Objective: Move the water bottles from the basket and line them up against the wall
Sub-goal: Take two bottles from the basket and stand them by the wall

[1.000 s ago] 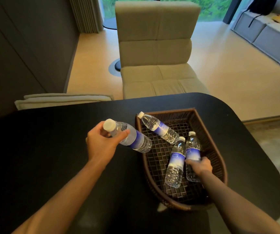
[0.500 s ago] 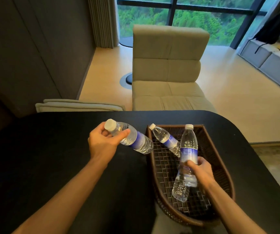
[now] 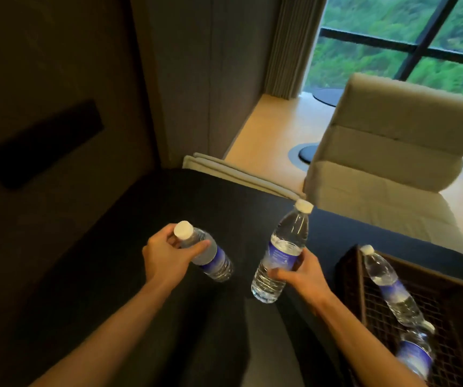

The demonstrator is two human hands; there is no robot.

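Note:
My left hand (image 3: 166, 258) grips a clear water bottle (image 3: 210, 259) with a white cap and blue label near its neck, tilted above the black table (image 3: 113, 247). My right hand (image 3: 300, 270) holds a second water bottle (image 3: 283, 252) around its lower half, nearly upright, above the table and left of the basket. The dark woven basket (image 3: 347, 275) sits at the right and holds two more bottles lying down: one (image 3: 386, 286) along its left side, another (image 3: 416, 356) at the bottom right. The dark wall (image 3: 43, 79) rises behind the table's left side.
A beige padded chair (image 3: 386, 152) stands beyond the table's far edge, with a folded beige cushion (image 3: 238, 174) beside it. A dark rectangular panel (image 3: 40, 143) is set in the wall. Wooden floor, a curtain and a large window lie further back.
My right hand has lifted a bottle out of the basket and carried it left over the table. My view has turned left toward the wall. My left hand keeps its bottle.

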